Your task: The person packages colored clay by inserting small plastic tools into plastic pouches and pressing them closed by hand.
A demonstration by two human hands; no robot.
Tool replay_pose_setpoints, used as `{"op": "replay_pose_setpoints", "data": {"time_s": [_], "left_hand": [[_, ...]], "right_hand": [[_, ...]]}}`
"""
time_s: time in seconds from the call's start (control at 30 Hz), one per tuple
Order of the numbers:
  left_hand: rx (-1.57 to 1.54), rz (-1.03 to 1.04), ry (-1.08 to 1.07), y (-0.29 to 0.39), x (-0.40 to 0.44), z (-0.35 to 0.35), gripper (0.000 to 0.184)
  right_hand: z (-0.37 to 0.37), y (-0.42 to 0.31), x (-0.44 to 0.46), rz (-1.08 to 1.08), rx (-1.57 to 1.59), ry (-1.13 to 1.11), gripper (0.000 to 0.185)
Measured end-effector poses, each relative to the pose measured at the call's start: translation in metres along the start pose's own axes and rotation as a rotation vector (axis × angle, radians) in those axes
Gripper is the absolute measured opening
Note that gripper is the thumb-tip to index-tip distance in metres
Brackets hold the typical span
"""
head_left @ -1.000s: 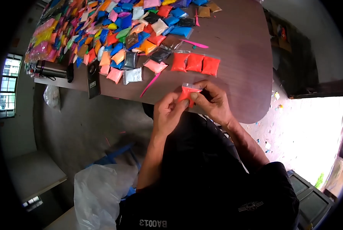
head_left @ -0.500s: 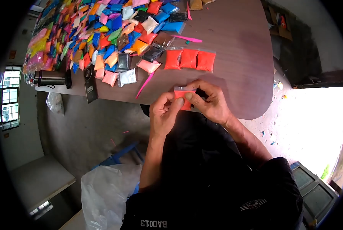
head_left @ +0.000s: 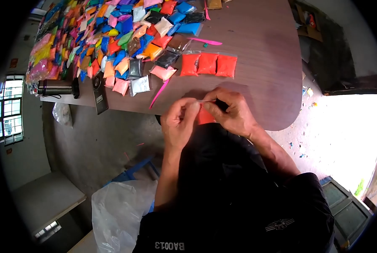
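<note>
Both hands pinch the top edge of a small red bag (head_left: 206, 116) at the table's front edge. My left hand (head_left: 181, 120) grips its left top corner between thumb and fingers. On the right side of the same edge, my right hand (head_left: 230, 110) is closed with thumb and forefinger, close to the left fingertips. The bag hangs below the fingers, its upper part partly covered by them. Beyond the hands, three filled red bags (head_left: 207, 64) lie side by side on the brown table (head_left: 260, 63). A pink plastic knife (head_left: 158, 93) lies to their left.
Many colourful bags (head_left: 125, 38) are piled on the table's left part. Another pink knife (head_left: 206, 41) lies behind the red bags. A metal flask (head_left: 55, 87) and a dark flat device (head_left: 99, 95) rest near the front left edge. Below is a clear plastic bag (head_left: 119, 211).
The view has shifted a little. The bag has tipped, so its clear top strip now shows edge-on, and my left fingers have moved up from its body to that top edge.
</note>
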State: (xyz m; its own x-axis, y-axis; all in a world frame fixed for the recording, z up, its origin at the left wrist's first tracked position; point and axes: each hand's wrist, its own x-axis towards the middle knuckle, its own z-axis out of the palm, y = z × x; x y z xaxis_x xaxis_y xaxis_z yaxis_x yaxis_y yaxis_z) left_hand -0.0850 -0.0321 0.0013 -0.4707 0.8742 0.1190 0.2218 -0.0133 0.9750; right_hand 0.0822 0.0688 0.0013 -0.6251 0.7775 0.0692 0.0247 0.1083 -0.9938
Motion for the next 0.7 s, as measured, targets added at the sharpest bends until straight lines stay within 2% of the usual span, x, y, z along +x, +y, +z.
{"op": "replay_pose_setpoints", "data": {"time_s": [0.07, 0.13, 0.2, 0.27, 0.33, 0.4, 0.43, 0.5, 0.63, 0.7], "left_hand": [[0.24, 0.075, 0.114, 0.001, 0.005, -0.01, 0.018], [0.474, 0.098, 0.214, 0.002, 0.013, -0.024, 0.02], [0.503, 0.065, 0.208, -0.006, 0.024, -0.042, 0.02], [0.891, 0.37, 0.264, -0.02, 0.034, -0.054, 0.021], [0.915, 0.331, 0.261, -0.026, 0.037, -0.06, 0.02], [0.901, 0.148, 0.223, -0.028, 0.038, -0.064, 0.016], [0.901, 0.17, 0.223, -0.028, 0.038, -0.064, 0.014], [0.891, 0.215, 0.201, -0.024, 0.038, -0.064, 0.014], [0.845, 0.252, 0.186, -0.023, 0.032, -0.058, 0.014], [0.857, 0.213, 0.201, -0.02, 0.032, -0.058, 0.014]], "right_hand": [[-0.01, 0.001, 0.0, -0.067, -0.088, 0.029, 0.012], [-0.024, -0.006, -0.001, -0.003, -0.101, 0.028, 0.012], [-0.035, -0.01, -0.002, 0.059, -0.112, 0.028, 0.013], [-0.042, -0.009, -0.003, 0.064, -0.231, 0.061, 0.013], [-0.046, -0.011, -0.003, 0.074, -0.253, 0.058, 0.019], [-0.05, -0.017, -0.002, 0.178, -0.382, 0.054, 0.027], [-0.049, -0.017, -0.004, 0.183, -0.383, 0.055, 0.027], [-0.046, -0.017, -0.007, 0.047, -0.394, 0.128, 0.035], [-0.048, -0.014, -0.015, -0.038, -0.395, 0.221, 0.036], [-0.054, -0.001, -0.021, -0.258, -0.537, 0.164, 0.039]]}}
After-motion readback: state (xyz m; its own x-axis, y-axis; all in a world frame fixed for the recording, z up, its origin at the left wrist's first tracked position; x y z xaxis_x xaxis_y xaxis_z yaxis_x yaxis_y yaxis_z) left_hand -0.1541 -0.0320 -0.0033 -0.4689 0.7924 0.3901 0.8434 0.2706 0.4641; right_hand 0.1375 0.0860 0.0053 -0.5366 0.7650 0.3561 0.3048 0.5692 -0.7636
